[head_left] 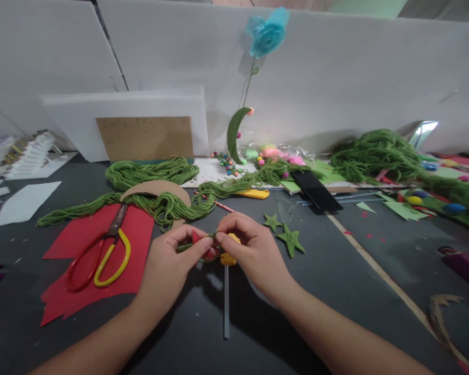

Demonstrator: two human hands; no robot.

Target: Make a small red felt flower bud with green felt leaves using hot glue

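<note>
Both my hands meet low over the dark table. My left hand (175, 258) is closed, thumb against fingers, on a small red piece (196, 237) partly wound with green yarn (185, 247). Thumb and forefinger of my right hand (254, 250) pinch the yarn beside it, nearly touching the left thumb. Fingers hide much of the piece, so its full shape cannot be made out. Behind and below my right fingertips lies a yellow tool (230, 255) with a long metal strip (226, 307) pointing toward me. Two green yarn-covered stars (291, 240) lie right of my right hand.
Scissors (111, 245) with red and yellow handles rest on red paper (136, 271) at left. Green yarn hanks (152, 172) stretch across the back, near a cardboard crescent (160, 188). A black phone (316, 190) lies right of centre. Behind stands a green crescent (234, 135) with a blue flower (268, 34).
</note>
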